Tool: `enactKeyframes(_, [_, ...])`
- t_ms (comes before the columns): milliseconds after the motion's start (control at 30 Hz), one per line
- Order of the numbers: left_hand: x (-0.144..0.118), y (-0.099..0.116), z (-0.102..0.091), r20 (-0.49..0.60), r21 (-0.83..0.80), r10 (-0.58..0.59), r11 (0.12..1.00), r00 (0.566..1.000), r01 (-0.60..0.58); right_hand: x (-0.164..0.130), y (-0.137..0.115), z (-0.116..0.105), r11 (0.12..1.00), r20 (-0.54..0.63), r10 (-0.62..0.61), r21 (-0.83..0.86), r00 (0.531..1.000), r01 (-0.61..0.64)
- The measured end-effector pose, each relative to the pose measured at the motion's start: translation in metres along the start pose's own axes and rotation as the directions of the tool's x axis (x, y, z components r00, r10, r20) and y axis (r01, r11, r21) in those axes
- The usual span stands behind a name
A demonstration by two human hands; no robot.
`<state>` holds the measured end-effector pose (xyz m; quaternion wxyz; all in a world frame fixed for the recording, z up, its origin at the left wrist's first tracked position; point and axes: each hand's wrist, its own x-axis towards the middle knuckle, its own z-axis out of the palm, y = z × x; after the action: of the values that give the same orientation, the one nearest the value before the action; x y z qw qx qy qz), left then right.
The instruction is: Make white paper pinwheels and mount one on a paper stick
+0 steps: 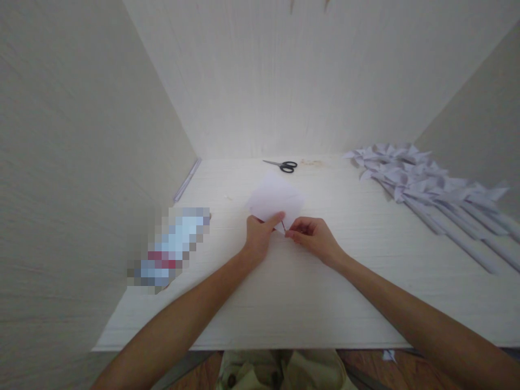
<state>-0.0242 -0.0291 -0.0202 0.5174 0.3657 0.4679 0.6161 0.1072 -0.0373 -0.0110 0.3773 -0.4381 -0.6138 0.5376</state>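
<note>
A small square sheet of white paper (275, 195) is turned so that one corner points toward me. My left hand (258, 236) grips its near left edge, with the thumb on top and the fingers underneath. My right hand (312, 236) is closed in a pinch at the near corner, around the lower end of a thin brown stick (283, 226). The stick's other end lies by my left thumb, against the paper. Its exact kind is too small to tell. Beyond the paper lies a pair of scissors (285, 166) with black handles, blades pointing left.
Several white paper pinwheels (422, 179) with rolled paper sticks are piled at the right of the white table (300, 309). Thin paper strips (187, 180) lie by the left wall. A pixelated, blurred object (174, 246) is at the left. A paper scrap (389, 355) lies on the floor.
</note>
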Motion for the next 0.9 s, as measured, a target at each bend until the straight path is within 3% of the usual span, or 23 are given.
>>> enactKeyframes(333, [-0.0025, 0.0018, 0.0006, -0.015, 0.054, 0.009, 0.998, 1.0, -0.008, -0.0003, 0.0031, -0.0012, 0.996, 0.038, -0.091, 0.0, 0.995, 0.091])
enactKeyframes(900, [-0.0008, 0.0008, 0.0008, -0.021, 0.083, -0.008, 0.997, 1.0, 0.01, -0.0002, 0.0011, -0.0013, 1.0, -0.012, -0.002, -0.009, 1.0, 0.002])
